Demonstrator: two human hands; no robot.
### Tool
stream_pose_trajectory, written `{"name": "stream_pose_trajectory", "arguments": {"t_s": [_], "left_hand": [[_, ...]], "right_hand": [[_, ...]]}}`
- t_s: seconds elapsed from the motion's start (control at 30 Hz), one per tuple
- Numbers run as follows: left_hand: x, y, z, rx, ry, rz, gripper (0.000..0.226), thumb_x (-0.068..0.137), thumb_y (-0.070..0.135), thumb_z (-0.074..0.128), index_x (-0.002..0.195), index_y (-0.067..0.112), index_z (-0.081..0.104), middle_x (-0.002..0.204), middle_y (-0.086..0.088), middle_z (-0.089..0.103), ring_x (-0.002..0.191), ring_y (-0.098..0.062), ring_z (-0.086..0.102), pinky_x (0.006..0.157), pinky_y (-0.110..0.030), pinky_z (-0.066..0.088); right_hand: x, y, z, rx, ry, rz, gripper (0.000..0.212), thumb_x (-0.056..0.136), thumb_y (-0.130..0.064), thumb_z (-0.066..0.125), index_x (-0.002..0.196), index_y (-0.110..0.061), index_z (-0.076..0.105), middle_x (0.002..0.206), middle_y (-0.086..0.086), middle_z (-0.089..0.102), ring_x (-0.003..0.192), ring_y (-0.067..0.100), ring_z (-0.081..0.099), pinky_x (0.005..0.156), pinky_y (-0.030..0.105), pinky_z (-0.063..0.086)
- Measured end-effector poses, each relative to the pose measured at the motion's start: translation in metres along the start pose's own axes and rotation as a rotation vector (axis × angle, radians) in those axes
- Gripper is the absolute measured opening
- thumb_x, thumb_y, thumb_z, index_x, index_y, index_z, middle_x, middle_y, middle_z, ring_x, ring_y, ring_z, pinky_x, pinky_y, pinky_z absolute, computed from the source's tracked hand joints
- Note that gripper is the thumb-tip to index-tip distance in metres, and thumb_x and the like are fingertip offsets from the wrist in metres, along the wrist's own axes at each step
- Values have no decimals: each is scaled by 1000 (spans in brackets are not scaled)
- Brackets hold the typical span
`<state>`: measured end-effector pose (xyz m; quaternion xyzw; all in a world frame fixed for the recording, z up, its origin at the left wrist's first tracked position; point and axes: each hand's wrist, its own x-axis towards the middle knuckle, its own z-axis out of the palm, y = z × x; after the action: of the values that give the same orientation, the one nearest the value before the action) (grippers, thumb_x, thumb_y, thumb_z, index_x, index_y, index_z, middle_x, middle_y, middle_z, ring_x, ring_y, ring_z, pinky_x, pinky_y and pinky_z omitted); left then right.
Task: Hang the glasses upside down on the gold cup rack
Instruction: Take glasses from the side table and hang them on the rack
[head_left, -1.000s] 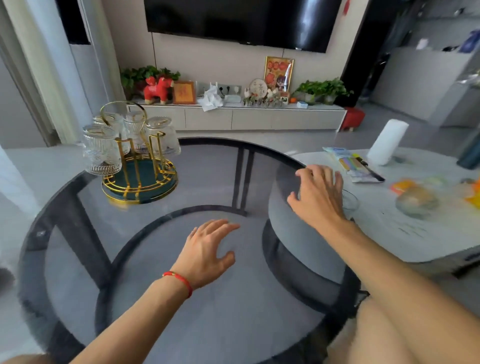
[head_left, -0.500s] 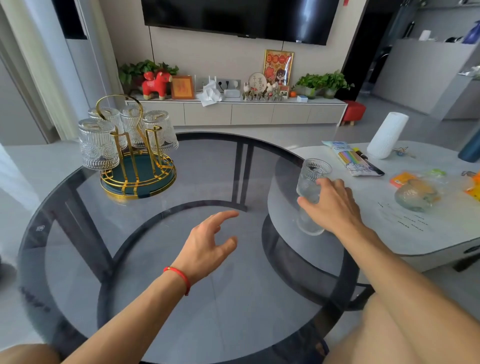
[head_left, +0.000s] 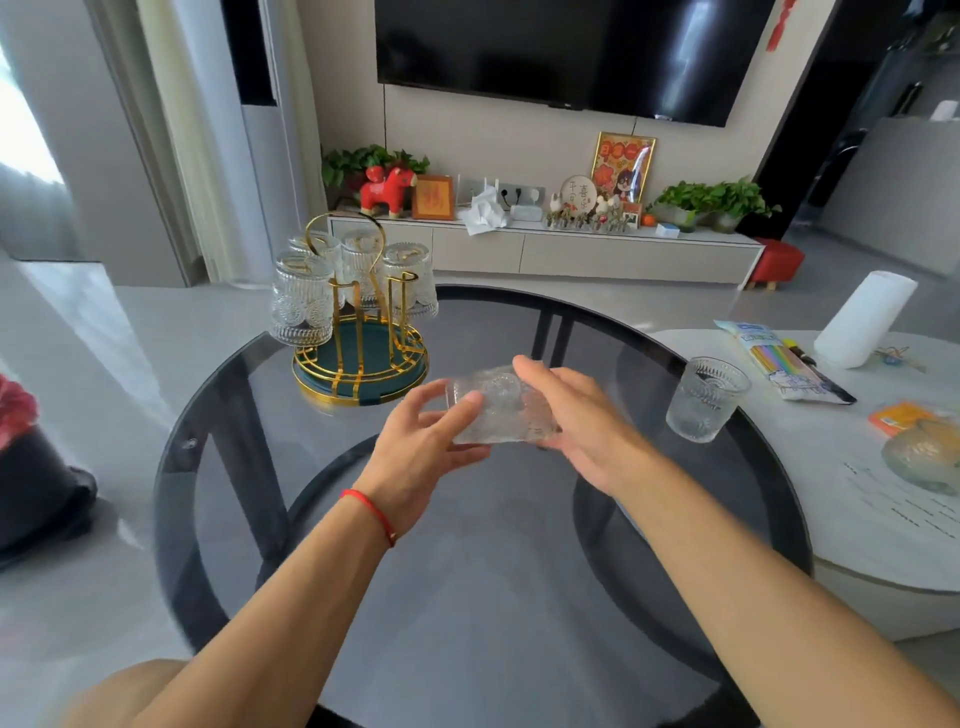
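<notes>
A clear embossed glass (head_left: 498, 410) lies on its side in the air between both hands, above the middle of the dark glass table (head_left: 467, 597). My left hand (head_left: 421, 452) grips its base end with thumb and fingers; my right hand (head_left: 576, 421) holds its other end. The gold cup rack (head_left: 363, 358) with a green base stands at the table's far left. Several glasses (head_left: 301, 301) hang upside down on its prongs. A second glass (head_left: 704, 400) stands upright on the table at the right, apart from my hands.
A white round table (head_left: 857, 499) overlaps the glass table at right, bearing a paper towel roll (head_left: 862, 317), a packet of straws (head_left: 779, 369), an orange item and a glass lid. A dark bag (head_left: 31, 467) sits on the floor at left. A TV cabinet stands behind.
My right hand lifted a glass off the white table and carried it left to the middle. My left hand rose and closed on its base. The camera view shifted left.
</notes>
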<state>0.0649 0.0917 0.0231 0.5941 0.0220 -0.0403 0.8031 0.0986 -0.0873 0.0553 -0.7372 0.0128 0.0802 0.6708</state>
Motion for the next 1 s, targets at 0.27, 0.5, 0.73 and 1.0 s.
{"name": "stream_pose_trajectory", "arguments": {"t_s": [0.27, 0.5, 0.73, 1.0], "left_hand": [[4, 46, -65, 99, 125, 271, 68, 77, 20, 85, 137, 29, 54, 117, -8, 69, 91, -15, 76, 64, -25, 60], [13, 57, -90, 27, 290, 405, 52, 81, 32, 80, 129, 26, 61, 110, -3, 76, 92, -17, 75, 72, -27, 59], [18, 55, -105, 26, 562, 251, 28, 86, 34, 66, 112, 25, 65, 98, 4, 70, 87, -11, 67, 60, -23, 54], [18, 57, -111, -2, 592, 173, 41, 72, 45, 61, 108, 26, 63, 105, -1, 72, 88, -15, 68, 67, -31, 56]], "right_hand": [[28, -41, 55, -648, -420, -283, 66, 86, -45, 80, 143, -28, 52, 138, -6, 62, 122, 11, 62, 99, 30, 53], [52, -71, 100, -673, -348, -518, 97, 70, -42, 92, 152, -38, 40, 143, -6, 59, 129, 15, 58, 107, 42, 50], [87, -106, 136, -568, 67, -747, 100, 72, -46, 88, 155, -23, 38, 149, -1, 55, 124, 10, 49, 100, 25, 40], [121, -105, 160, -626, 91, -704, 104, 70, -51, 88, 156, -20, 38, 153, 7, 54, 137, 25, 51, 99, 27, 39]]}}
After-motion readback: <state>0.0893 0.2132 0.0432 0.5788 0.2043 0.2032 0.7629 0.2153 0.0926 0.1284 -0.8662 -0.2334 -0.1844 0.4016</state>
